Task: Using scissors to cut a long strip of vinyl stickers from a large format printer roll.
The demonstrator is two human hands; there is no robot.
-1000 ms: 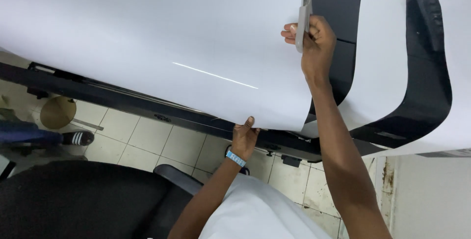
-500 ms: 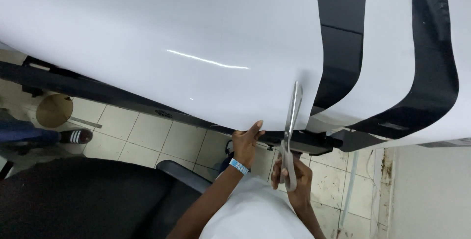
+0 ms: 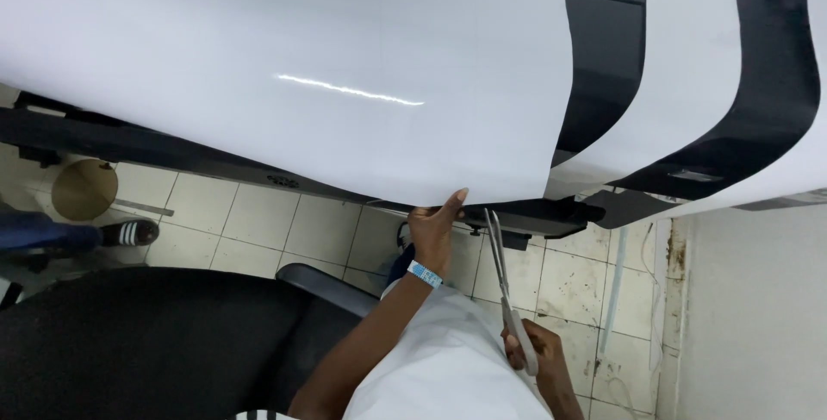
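Note:
A wide glossy white sheet [image 3: 284,67] hangs down from a large black printer [image 3: 603,58]. My left hand [image 3: 435,226], with a light blue wristband, pinches the sheet's bottom edge near its right corner. My right hand [image 3: 538,360] grips the handles of long grey scissors [image 3: 504,282] below the sheet, blades pointing up and clear of the edge. Two narrower white strips [image 3: 689,58] hang to the right of the sheet.
A black office chair [image 3: 155,342] sits at the lower left. Another person's dark shoe [image 3: 129,232] and a round tan stool [image 3: 84,187] stand on the white tiled floor [image 3: 293,230]. A pale wall [image 3: 758,317] rises at the right.
My right hand ran the scissors down from the sheet's upper edge to below its bottom edge. The strip to the right now hangs apart from the sheet. My left hand stayed on the bottom edge.

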